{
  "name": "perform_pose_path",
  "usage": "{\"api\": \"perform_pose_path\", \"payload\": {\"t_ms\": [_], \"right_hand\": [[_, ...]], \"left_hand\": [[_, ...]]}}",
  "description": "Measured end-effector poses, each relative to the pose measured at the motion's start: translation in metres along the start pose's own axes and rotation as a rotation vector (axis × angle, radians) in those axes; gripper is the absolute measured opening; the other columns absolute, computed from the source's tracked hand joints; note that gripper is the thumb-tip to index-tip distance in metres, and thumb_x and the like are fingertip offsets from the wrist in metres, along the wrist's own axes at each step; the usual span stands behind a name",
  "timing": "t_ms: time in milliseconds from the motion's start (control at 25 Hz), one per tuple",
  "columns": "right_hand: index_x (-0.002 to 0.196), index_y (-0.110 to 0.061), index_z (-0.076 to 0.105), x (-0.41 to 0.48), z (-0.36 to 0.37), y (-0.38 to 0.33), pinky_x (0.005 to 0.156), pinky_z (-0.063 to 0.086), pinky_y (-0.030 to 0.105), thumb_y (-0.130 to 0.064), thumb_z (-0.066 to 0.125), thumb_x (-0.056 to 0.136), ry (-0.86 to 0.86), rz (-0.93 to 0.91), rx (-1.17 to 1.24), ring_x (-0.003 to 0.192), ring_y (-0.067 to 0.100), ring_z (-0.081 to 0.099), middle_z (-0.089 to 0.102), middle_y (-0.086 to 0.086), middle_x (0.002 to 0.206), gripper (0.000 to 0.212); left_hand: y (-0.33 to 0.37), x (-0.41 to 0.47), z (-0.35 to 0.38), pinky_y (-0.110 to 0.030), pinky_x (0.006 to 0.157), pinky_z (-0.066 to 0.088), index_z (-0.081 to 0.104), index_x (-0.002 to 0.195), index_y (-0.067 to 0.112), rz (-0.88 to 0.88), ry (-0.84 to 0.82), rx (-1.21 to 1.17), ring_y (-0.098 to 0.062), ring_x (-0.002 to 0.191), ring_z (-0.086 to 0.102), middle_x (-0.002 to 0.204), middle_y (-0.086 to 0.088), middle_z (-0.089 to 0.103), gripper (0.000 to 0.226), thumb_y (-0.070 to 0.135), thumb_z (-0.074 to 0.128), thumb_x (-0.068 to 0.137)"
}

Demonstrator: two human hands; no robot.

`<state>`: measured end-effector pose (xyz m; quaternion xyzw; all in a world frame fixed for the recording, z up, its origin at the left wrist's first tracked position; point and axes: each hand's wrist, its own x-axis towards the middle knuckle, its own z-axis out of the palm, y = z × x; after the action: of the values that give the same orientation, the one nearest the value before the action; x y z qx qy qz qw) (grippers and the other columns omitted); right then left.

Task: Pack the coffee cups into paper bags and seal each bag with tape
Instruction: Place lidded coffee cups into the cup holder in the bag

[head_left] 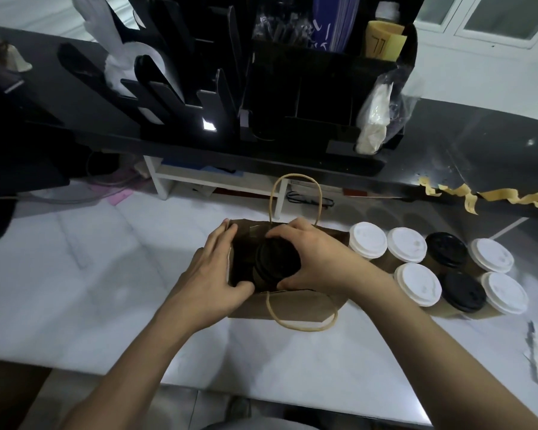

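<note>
On the white tabletop, midway between its near and far edges, a brown paper bag stands open. The left hand grips the bag's left rim, while the right hand curls round a black-lidded cup inside the bag's mouth. Just right of the bag stand seven lidded cups, five with white lids and two with black. A black organiser rises at the far edge.

Right hand grips black-lidded cup inside paper bag.
</note>
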<state>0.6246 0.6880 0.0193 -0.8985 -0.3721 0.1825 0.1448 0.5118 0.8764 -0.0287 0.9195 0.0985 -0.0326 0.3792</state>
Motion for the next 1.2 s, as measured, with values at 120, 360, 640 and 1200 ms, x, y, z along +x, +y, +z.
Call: {"api": "perform_pose_path", "payload": {"t_ms": [120,360,640,1200], "right_hand": [[0.146,-0.032,0.042,0.012,0.012,-0.002,0.1,0.053,0.036,-0.03,0.087,0.074,0.006,-0.028,-0.068,0.121,0.019,0.054,0.047,-0.002,0.136,0.084],[0.146,-0.03,0.043,0.031,0.033,0.0,0.101,0.052,0.042,-0.03,0.086,0.075,-0.018,-0.051,-0.217,0.126,0.025,0.052,0.047,0.002,0.14,0.083],[0.146,-0.032,0.043,0.039,0.039,0.0,0.098,0.053,0.043,-0.028,0.082,0.08,-0.024,-0.132,-0.259,0.122,0.025,0.053,0.049,0.001,0.138,0.077],[0.141,-0.026,0.047,0.053,0.056,0.003,0.094,0.054,0.041,-0.029,0.08,0.084,-0.127,-0.159,-0.31,0.116,0.027,0.059,0.054,0.005,0.131,0.066]], "left_hand": [[0.002,-0.001,0.0,-0.044,0.113,0.039,0.005,0.158,0.036,-0.001,-0.002,-0.012,-0.013,0.148,0.022,0.162,0.027,-0.004,0.101,0.05,0.055,0.071],[0.001,0.0,0.001,-0.042,0.114,0.038,0.007,0.158,0.035,0.001,0.013,0.001,-0.011,0.149,0.021,0.162,0.028,-0.005,0.1,0.05,0.052,0.07],[0.003,0.002,0.0,-0.04,0.114,0.038,0.005,0.158,0.034,0.004,0.004,0.008,-0.012,0.149,0.02,0.163,0.026,-0.005,0.1,0.049,0.052,0.071],[0.003,0.004,-0.002,-0.04,0.113,0.039,0.003,0.159,0.034,0.009,-0.008,-0.011,-0.013,0.149,0.021,0.162,0.027,-0.008,0.1,0.046,0.055,0.074]]}}
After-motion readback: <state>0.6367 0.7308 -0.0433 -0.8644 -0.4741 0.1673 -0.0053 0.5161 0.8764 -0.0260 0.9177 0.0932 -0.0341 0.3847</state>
